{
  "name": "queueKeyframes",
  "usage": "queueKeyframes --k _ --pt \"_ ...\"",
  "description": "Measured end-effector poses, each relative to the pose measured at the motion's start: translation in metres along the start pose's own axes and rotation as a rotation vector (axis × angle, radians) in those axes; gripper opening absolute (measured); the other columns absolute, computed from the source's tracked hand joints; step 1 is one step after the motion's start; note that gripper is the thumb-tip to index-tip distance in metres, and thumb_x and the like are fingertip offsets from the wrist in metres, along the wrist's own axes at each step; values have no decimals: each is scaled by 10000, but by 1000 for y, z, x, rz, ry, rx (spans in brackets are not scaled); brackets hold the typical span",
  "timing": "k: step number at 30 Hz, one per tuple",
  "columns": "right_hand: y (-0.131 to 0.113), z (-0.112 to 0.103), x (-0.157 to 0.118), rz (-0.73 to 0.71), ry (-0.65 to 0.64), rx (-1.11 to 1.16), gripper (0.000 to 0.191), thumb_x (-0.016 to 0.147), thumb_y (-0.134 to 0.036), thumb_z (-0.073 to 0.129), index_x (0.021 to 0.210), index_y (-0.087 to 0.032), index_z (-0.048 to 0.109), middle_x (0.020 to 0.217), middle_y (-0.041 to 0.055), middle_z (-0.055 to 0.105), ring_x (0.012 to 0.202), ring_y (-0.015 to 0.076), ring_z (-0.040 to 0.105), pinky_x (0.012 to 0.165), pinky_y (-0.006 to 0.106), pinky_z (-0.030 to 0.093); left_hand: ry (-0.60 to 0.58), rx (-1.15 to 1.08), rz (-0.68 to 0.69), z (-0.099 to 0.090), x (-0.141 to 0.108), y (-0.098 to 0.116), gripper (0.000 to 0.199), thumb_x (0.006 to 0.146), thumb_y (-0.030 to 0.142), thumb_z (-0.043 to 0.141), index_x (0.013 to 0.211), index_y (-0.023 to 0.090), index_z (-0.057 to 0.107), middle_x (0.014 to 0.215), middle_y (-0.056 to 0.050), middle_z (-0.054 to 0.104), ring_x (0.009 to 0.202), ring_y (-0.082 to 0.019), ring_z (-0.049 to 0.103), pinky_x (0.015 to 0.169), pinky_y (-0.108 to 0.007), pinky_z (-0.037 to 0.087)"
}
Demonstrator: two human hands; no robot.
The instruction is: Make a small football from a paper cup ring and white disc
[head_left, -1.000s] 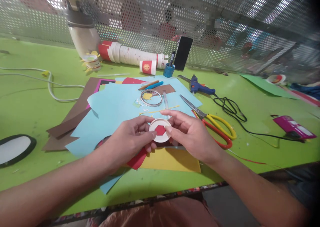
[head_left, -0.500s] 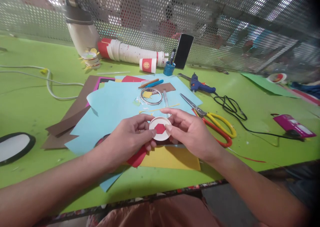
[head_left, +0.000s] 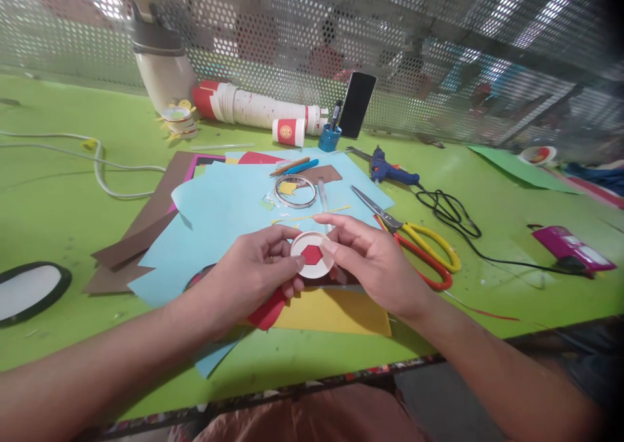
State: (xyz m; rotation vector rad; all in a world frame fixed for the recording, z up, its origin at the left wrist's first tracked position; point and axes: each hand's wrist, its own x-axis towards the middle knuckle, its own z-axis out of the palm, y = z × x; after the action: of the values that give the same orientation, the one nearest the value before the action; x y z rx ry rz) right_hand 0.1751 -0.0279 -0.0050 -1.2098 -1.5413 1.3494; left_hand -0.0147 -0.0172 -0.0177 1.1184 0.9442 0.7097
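Closest to me are the two hands, with the left hand and the right hand each pinching one side of a small white round piece, thumbs in front and fingers behind, so it sits right between them. On its flat white face is a red six-sided piece, near the middle, so I think that bit is cut and put in its spot, but I can't tell if it is stuck down. Under the hands there is some yellow paper, and just past them a big light blue paper. Just beyond the right hand lie the scissors, with no hand on them, and farther past that hand the blue glue gun lies untouched too. Far beyond the left hand stands a little cup toy with yellow bits poking out of its sides. The one in the hands has no yellow bits that I can see, so I'd guess it is only part way along, though I can't say just how much is left. Way at the back a long stack of paper cups lies on its side
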Motion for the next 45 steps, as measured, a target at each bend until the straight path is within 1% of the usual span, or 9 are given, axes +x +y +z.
queueKeyframes --k 6,11,23,27,31,36,40,42,45 --pt "-2 2 0 32 11 -37 403 895 -238 586 1280 -130 546 756 -37 576 567 78 520 516 216 431 13 -3 -7 0 0 -2 312 814 261 699 1088 146 603 611 23 634 544 -117 606 540 -221 490" --pt "0 3 0 29 11 -47 415 890 -256 602 1283 -137 549 759 -35 580 585 85 529 537 223 445 14 -12 0 -1 -1 -2 302 816 256 693 1092 168 609 634 29 628 566 -124 614 572 -243 517" --pt "0 4 0 35 7 -36 413 878 -269 627 1269 -156 556 783 -19 607 621 100 555 570 237 465 51 42 37 3 -4 4 357 779 292 708 1110 171 653 660 26 607 580 -124 574 572 -256 466" --pt "1 4 1 37 5 -28 419 876 -276 631 1267 -142 565 762 -23 591 604 99 542 557 237 461 79 39 26 3 -5 6 412 756 300 717 1132 172 610 633 55 565 562 -120 552 539 -246 445" --pt "4 4 1 37 -1 -58 386 882 -300 634 1223 -119 606 763 -1 609 597 97 517 543 236 437 102 40 52 3 -5 3 392 741 296 726 1071 177 551 642 73 543 564 -111 540 527 -228 430" --pt "4 4 1 71 5 -29 337 872 -315 649 1159 -139 638 709 -19 585 577 100 521 529 238 433 118 134 75 1 -3 -2 360 780 318 698 1070 197 524 668 65 553 570 -110 526 493 -213 374" --pt "1 2 2 107 16 20 312 854 -320 673 1117 -155 647 685 -28 597 539 94 523 517 236 429 74 214 104 -1 -3 -1 364 831 354 647 1139 203 524 790 12 619 680 -156 591 576 -265 451" --pt "1 1 3 107 39 33 329 849 -324 681 1131 -158 645 694 -24 615 532 93 524 513 233 425 100 376 193 -1 -6 0 355 858 353 612 1173 208 539 918 -33 647 801 -198 623 676 -322 494" --pt "2 1 3 102 64 68 326 850 -331 685 1131 -170 643 670 -34 606 533 94 538 513 224 428 221 758 413 1 -12 -2 384 873 337 604 1229 205 545 1095 -81 614 937 -246 607 813 -399 490"
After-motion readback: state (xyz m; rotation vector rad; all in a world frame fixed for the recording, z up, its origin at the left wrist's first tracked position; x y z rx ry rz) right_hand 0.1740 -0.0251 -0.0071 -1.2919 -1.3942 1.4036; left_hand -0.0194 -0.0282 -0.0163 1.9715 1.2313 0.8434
